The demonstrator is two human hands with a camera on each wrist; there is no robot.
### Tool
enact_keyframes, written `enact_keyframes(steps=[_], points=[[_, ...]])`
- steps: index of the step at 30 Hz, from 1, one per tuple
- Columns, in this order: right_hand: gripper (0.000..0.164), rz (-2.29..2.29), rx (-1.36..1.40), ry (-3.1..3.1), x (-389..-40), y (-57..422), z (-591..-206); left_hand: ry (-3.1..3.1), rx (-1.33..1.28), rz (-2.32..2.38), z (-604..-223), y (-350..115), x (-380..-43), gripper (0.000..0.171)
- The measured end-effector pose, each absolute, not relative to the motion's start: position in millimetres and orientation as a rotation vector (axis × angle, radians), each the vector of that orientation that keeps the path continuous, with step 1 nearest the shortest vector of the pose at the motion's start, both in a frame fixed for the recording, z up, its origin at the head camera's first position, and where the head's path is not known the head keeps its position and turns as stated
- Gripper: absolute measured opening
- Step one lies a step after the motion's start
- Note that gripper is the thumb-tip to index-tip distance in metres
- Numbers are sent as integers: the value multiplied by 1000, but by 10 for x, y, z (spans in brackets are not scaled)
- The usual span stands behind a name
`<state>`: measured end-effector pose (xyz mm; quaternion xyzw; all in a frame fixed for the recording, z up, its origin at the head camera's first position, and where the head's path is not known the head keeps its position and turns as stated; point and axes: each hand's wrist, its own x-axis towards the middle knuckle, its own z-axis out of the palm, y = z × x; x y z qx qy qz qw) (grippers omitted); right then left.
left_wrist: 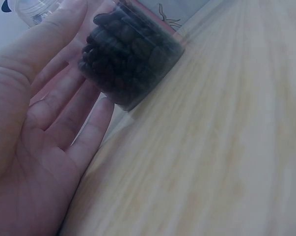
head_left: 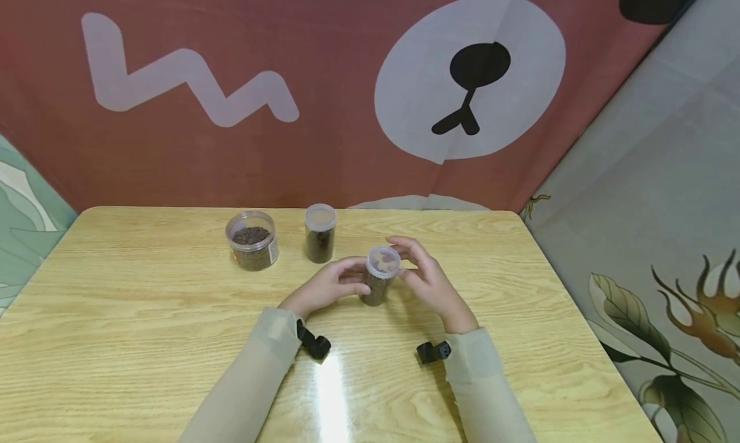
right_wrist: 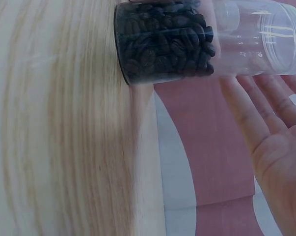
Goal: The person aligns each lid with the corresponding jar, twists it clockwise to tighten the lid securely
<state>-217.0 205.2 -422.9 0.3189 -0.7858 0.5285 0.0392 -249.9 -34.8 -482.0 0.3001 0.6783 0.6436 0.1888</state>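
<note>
A clear cylindrical jar of dark coffee beans [head_left: 377,291] stands upright near the middle of the wooden table, with a translucent lid on top. My left hand [head_left: 331,284] holds it from the left, thumb in front and fingers behind. In the left wrist view the beans [left_wrist: 130,56] fill the lower jar, beside the thumb and fingertips. On the other side, my right hand [head_left: 426,277] is near the lid with its fingers loosely extended. The right wrist view shows the lid end [right_wrist: 282,39] above those fingers, and the upper part of the jar holds no beans.
Behind and to the left stands a similar lidded jar [head_left: 320,241] with dark contents. Further left is a wider, shorter jar [head_left: 253,258] of brown granules. A red cloth backdrop [head_left: 324,167] hangs along the far edge of the table [head_left: 144,314].
</note>
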Motion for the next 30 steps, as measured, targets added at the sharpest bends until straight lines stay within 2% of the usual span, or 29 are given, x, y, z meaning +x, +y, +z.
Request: enact_keyframes(steps=[14,30], points=[[48,1676,955,-2432,-2141,2040,-4215,1893,842,1814,-4821,-354,-2499,55],[36,1657,969,-2400,-2153,2047,-4215,1893,817,1806,-4844,-355,-2506,55]])
